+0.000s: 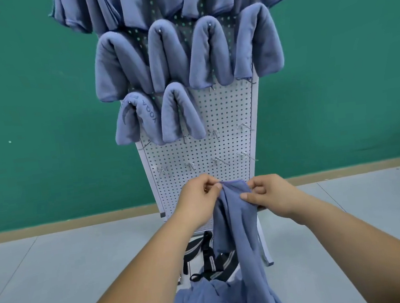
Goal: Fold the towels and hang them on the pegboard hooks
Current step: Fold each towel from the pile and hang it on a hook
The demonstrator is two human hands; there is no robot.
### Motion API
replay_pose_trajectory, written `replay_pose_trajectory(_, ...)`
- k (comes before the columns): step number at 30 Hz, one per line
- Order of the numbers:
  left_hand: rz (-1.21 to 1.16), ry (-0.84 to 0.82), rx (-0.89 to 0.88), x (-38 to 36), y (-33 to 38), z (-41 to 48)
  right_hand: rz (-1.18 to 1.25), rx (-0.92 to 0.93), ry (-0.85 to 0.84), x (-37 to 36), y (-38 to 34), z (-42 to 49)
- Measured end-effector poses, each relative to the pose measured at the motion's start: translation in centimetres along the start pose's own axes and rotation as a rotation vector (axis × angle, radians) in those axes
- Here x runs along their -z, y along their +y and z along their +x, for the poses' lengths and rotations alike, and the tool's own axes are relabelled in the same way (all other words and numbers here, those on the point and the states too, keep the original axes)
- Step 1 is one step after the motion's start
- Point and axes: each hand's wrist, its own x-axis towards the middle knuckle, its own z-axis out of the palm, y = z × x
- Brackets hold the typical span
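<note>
White perforated metal pegboard, upper rows hung with folded blue towels | limp blue towel dangles before the board | left hand, right hand pinch its top edge | bare wire hooks | risk: bunched cloth folds crooked, slipping off.

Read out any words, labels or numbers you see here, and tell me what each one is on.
"YOGA": stitched sideways on the leftmost folded towel in the lowest filled row of the pegboard.
One more mark after it: too blurred to read.
Nothing else carries text, including the held towel.
</note>
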Motion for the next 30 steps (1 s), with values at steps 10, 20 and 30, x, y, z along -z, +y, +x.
replay_pose_trajectory(10, -0.101, -0.137, -0.085, -1.4, 0.1, 1.2, -0.28, 0.151, 0.123, 0.0, 0.3, 2.3)
replay_pose_trajectory(20, 0.462, -0.009, -0.188, 0.7, 0.1, 1.9, -0.423, 0.14, 0.056, 0.5, -0.1, 3.2)
replay_pose_trajectory(30, 0.494, 0.304, -0.115, 6.3, -2.4, 2.5, -0.487, 0.017, -0.084, 6.2, 1.1, 2.3)
